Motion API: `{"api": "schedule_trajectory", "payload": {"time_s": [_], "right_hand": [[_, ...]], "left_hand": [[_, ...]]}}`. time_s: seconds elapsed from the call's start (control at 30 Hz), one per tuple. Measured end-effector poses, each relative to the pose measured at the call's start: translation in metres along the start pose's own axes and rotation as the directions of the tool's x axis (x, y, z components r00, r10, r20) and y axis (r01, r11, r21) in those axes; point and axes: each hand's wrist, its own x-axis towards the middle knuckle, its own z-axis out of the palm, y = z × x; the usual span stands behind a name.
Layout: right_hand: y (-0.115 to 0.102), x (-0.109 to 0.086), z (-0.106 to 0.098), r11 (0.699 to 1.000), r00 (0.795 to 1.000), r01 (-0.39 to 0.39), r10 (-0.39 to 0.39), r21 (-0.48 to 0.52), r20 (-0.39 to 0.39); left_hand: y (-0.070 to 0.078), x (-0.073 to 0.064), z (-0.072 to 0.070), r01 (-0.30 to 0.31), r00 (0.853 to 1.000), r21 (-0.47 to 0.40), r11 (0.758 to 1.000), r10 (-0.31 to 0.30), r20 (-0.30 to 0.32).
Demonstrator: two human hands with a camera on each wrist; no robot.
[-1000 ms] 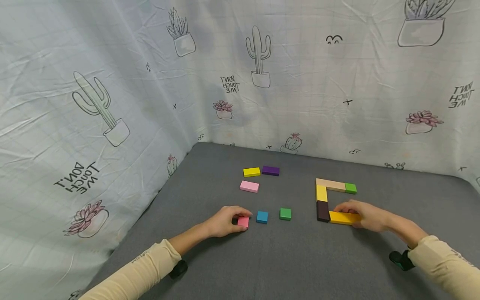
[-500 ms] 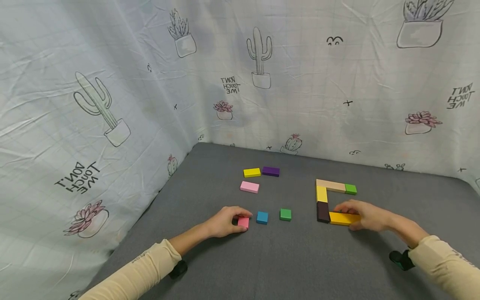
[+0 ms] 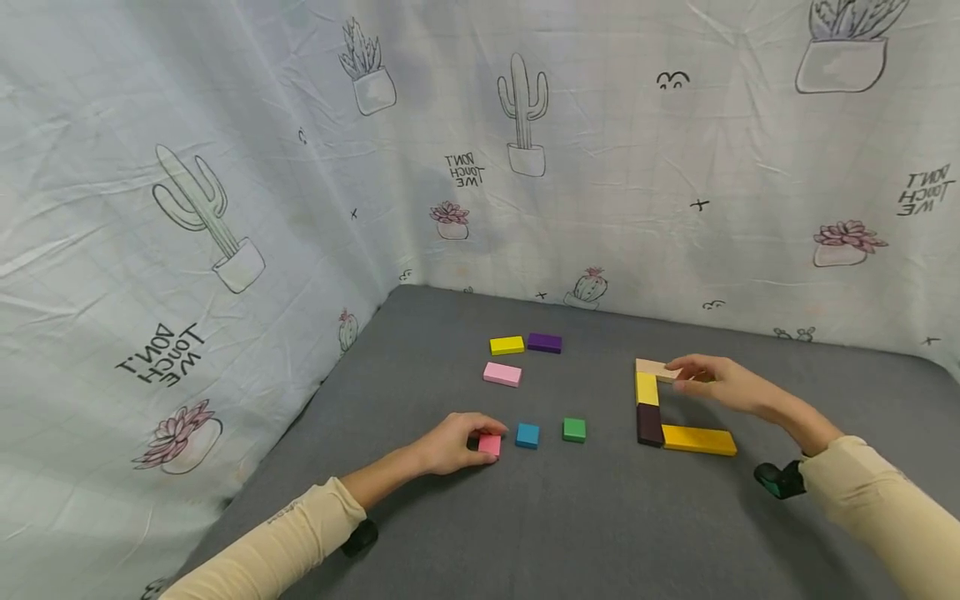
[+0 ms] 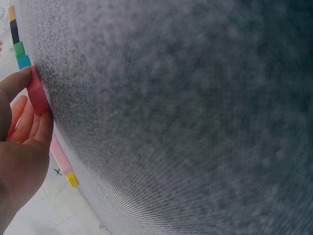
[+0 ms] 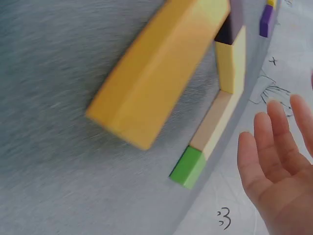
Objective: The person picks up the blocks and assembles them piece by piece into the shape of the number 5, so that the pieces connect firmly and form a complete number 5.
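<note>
Between thumb and fingers, my left hand pinches a small coral-pink block that rests on the grey table. A blue block and a green block lie to its right. My right hand hovers over the tan block, its fingers extended and holding nothing in the right wrist view. That tan block joins a light yellow block, a dark brown block and an orange-yellow block in a C shape. A bright green block ends the tan one; the hand hides it in the head view.
Farther back on the grey table lie a yellow block, a purple block and a light pink block. A white curtain printed with cacti stands behind and to the left.
My right hand has let go of the orange-yellow block and moved away from me, over the tan block. The left hand has stayed on the coral-pink block.
</note>
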Motion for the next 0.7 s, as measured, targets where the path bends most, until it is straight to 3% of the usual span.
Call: {"api": "schedule_trajectory", "payload": {"time_s": [0.17,0.4,0.7], "right_hand": [[-0.003,0.009,-0.004,0.991,0.997,-0.064,0.069,0.120,-0.038],[-0.003,0.021,-0.006,0.961,0.997,-0.064,0.074,0.268,-0.030],[-0.007,0.042,0.007,0.886,0.994,-0.107,0.078,0.452,0.082]], "left_hand": [[0.000,0.001,0.001,0.013,1.000,-0.002,1.000,-0.013,0.006],[0.000,0.001,0.000,-0.006,1.000,0.002,1.000,0.006,-0.003],[0.002,0.000,0.001,0.007,1.000,0.001,1.000,-0.007,-0.003]]}}
